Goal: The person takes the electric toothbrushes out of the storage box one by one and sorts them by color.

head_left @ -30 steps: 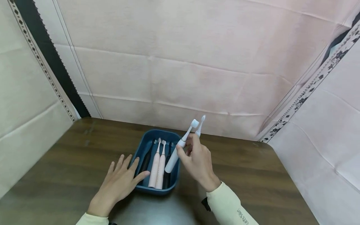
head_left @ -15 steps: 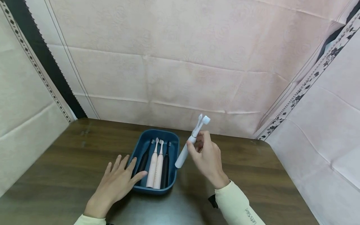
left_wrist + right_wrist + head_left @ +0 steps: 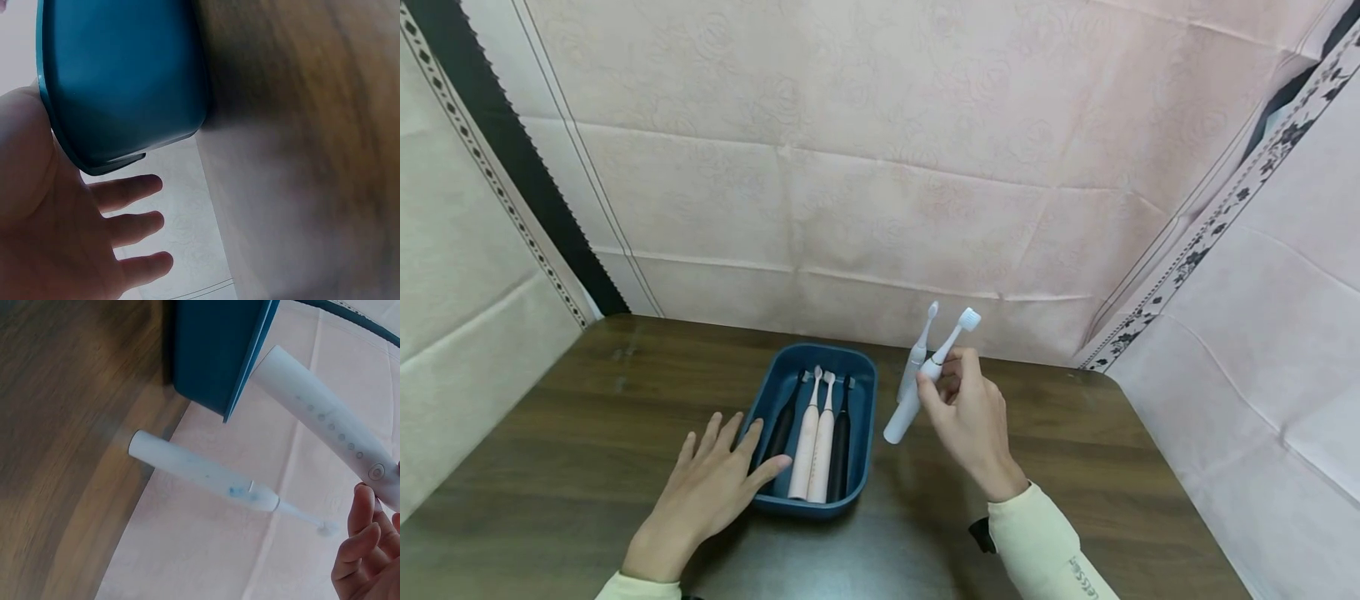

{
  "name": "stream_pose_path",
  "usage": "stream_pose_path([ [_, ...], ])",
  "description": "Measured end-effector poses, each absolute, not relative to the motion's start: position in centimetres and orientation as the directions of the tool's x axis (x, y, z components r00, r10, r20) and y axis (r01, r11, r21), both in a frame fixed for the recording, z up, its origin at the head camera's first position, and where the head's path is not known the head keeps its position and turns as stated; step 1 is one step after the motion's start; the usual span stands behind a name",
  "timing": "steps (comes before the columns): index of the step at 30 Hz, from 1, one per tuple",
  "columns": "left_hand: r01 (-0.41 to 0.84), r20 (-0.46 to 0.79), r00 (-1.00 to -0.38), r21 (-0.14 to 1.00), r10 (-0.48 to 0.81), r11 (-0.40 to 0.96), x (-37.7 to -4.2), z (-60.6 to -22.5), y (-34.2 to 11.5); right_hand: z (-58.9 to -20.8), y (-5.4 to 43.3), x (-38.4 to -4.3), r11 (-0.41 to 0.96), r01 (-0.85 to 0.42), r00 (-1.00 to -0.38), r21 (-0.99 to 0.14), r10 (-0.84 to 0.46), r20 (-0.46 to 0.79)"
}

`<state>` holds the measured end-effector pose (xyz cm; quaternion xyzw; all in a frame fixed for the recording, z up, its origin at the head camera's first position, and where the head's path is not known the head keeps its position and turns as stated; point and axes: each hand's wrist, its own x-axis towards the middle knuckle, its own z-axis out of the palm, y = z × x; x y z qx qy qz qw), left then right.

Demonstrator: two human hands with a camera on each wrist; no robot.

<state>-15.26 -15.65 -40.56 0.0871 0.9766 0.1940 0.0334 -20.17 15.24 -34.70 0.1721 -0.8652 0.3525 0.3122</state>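
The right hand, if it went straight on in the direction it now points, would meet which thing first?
Past the white cylindrical electric toothbrush it holds, the right hand would probably meet the upright white electric toothbrush behind it; depth is hard to judge.

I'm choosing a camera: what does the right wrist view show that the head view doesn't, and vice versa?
Right wrist only: the button on the held toothbrush and bluish marks on the other white toothbrush.
Head only: the left hand, two pale pink toothbrushes and two black toothbrushes in the tray.
Both: the right hand, the tray and both white toothbrushes.
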Motion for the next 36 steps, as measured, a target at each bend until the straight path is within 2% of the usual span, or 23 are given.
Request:
stream_pose_path([
  [11, 0.164, -0.008, -0.983, 0.395, 0.182, 0.904, -15.0, -40.5, -15.9, -34.8, 16.4, -20.6, 0.715, -0.503, -0.741, -0.486, -0.066, 0.669],
  [22, 0.159, -0.02, -0.984, 0.384, 0.18, 0.91, -15.1, -40.7, -15.8, -35.1, 17.4, -20.9, 0.744, -0.462, -0.762, -0.482, -0.056, 0.645],
  [36, 0.156, -0.019, -0.984, 0.381, 0.176, 0.912, -15.1, -40.6, -15.6, -36.0, 17.9, -22.5, 0.826, -0.469, -0.699, -0.314, -0.129, 0.703],
])
